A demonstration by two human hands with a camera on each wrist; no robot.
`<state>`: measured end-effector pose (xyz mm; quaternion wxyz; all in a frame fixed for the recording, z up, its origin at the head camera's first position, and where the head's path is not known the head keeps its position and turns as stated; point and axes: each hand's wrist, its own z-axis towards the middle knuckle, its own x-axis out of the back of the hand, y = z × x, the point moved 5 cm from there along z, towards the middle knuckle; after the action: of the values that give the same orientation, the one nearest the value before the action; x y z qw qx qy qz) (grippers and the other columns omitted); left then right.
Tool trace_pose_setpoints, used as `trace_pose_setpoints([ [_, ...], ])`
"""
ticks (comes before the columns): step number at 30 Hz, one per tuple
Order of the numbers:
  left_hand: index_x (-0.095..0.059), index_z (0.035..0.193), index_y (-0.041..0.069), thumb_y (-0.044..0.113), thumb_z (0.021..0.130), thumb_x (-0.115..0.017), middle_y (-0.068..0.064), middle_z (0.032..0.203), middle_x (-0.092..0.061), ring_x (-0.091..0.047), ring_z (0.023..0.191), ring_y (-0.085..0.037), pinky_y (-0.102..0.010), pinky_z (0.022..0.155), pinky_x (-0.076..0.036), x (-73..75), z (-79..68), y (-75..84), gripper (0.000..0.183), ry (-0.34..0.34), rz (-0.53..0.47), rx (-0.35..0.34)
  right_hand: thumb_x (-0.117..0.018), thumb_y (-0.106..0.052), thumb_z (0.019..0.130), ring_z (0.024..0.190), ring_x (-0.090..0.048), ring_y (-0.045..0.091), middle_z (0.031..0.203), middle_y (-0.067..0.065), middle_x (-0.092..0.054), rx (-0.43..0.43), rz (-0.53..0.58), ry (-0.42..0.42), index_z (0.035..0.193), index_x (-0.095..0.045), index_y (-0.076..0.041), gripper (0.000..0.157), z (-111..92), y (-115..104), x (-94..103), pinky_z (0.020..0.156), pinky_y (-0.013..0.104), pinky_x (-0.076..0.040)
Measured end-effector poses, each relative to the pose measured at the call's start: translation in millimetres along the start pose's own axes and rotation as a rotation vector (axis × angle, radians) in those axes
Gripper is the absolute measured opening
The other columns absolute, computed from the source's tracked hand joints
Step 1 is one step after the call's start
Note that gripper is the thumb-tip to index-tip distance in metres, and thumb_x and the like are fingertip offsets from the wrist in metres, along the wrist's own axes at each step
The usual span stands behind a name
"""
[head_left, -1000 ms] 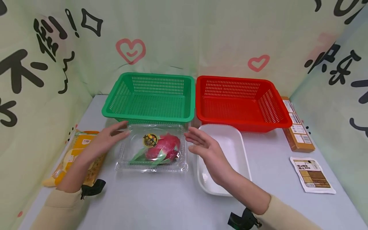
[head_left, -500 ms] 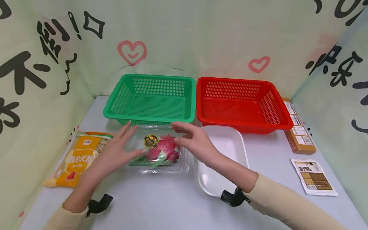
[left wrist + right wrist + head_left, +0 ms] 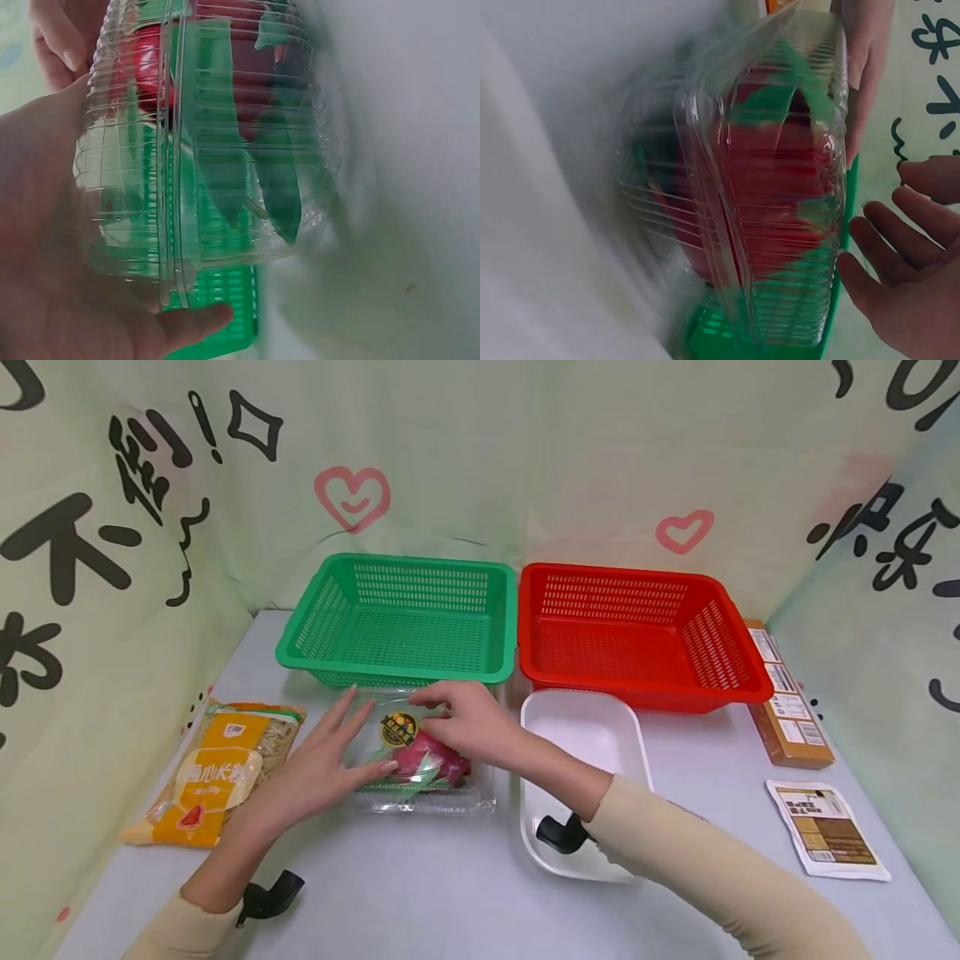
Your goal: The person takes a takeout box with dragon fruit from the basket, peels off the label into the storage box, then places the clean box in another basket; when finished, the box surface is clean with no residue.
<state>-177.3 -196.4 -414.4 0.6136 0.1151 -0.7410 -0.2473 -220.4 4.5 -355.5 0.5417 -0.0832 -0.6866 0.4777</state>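
A clear plastic clamshell box [image 3: 457, 802] with a round label on its lid lies on the table, holding a red dragon fruit [image 3: 431, 762] with green scales. My left hand [image 3: 318, 772] is at the box's left side, fingers spread and mostly straight. In the left wrist view a fingertip [image 3: 214, 316] reaches past the box's rim. Above the lid's right part is my right hand [image 3: 476, 722], fingers loosely bent. The right wrist view shows that hand's fingers [image 3: 892, 247] spread right by the lid, pinching nothing.
Behind the box stand a green basket [image 3: 303, 647] and a red basket [image 3: 645, 685]. A white tray [image 3: 585, 743] lies under my right forearm. On the left is a yellow food bag [image 3: 217, 777]; on the right, a brown box [image 3: 795, 727] and a flat packet [image 3: 825, 831].
The right hand has moved left, from beside the box to over its lid. My left hand has come nearer and lower, fingers spreading at the box's left side, uncovering the yellow bag.
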Motion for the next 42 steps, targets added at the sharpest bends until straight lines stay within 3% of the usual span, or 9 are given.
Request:
trace_pose_setpoints([
  [5, -0.017, 0.16, 0.023, 0.078, 0.082, -0.057, 0.002, 0.169, 0.005, -0.014, 0.154, -0.04, -0.07, 0.112, -0.032, 1.0, 1.6, -0.5, 0.104, 0.002, -0.03, -0.028, -0.062, -0.011, 0.092, 0.119, -0.063, 0.019, 0.125, 0.002, -0.07, 0.046, -0.168, -0.055, 0.123, -0.071, -0.012, 0.032, 14.1, -5.9, -8.2, 0.102, 0.037, -0.053],
  [9, -0.019, 0.16, 0.021, 0.073, 0.083, -0.06, 0.0, 0.17, 0.003, -0.018, 0.152, -0.042, -0.069, 0.111, -0.033, 1.4, 3.5, -1.6, 0.101, 0.007, -0.04, -0.052, -0.063, -0.01, 0.093, 0.117, -0.064, 0.02, 0.121, 0.004, -0.071, 0.079, -0.237, -0.117, 0.122, -0.072, -0.009, 0.03, 23.5, -10.9, -14.4, 0.1, 0.035, -0.053],
  [16, -0.018, 0.16, 0.019, 0.07, 0.085, -0.061, 0.001, 0.17, 0.002, -0.021, 0.151, -0.042, -0.067, 0.111, -0.034, 1.0, 5.8, -3.6, 0.1, 0.011, -0.06, -0.069, -0.064, -0.011, 0.095, 0.098, -0.063, 0.017, 0.106, 0.004, -0.068, 0.158, -0.349, -0.154, 0.118, -0.074, -0.008, 0.025, 36.4, -14.7, -21.6, 0.084, 0.028, -0.053],
  [21, -0.018, 0.16, 0.019, 0.07, 0.084, -0.062, 0.0, 0.17, 0.002, -0.019, 0.152, -0.042, -0.068, 0.112, -0.033, 0.4, 5.8, -4.6, 0.101, 0.009, -0.071, -0.069, -0.064, -0.013, 0.095, 0.085, -0.055, 0.013, 0.098, 0.003, -0.063, 0.165, -0.385, -0.175, 0.117, -0.074, -0.007, 0.025, 43.1, -12.6, -26.1, 0.074, 0.024, -0.048],
  [31, -0.018, 0.16, 0.02, 0.072, 0.083, -0.062, 0.003, 0.169, 0.003, -0.018, 0.153, -0.039, -0.067, 0.112, -0.034, -1.0, 6.2, -6.2, 0.102, 0.005, -0.075, -0.061, -0.067, -0.017, 0.093, 0.078, -0.052, 0.008, 0.091, -0.005, -0.062, 0.129, -0.439, -0.118, 0.107, -0.079, -0.017, 0.018, 51.2, -9.8, -33.8, 0.066, 0.021, -0.046],
  [42, -0.018, 0.16, 0.019, 0.071, 0.084, -0.061, 0.001, 0.17, 0.002, -0.018, 0.152, -0.041, -0.068, 0.111, -0.033, -0.5, 5.1, -4.3, 0.102, 0.01, -0.081, -0.068, -0.065, -0.016, 0.094, 0.081, -0.055, 0.008, 0.092, -0.005, -0.064, 0.15, -0.474, -0.088, 0.101, -0.078, -0.015, 0.015, 54.6, -9.6, -38.1, 0.067, 0.019, -0.048],
])
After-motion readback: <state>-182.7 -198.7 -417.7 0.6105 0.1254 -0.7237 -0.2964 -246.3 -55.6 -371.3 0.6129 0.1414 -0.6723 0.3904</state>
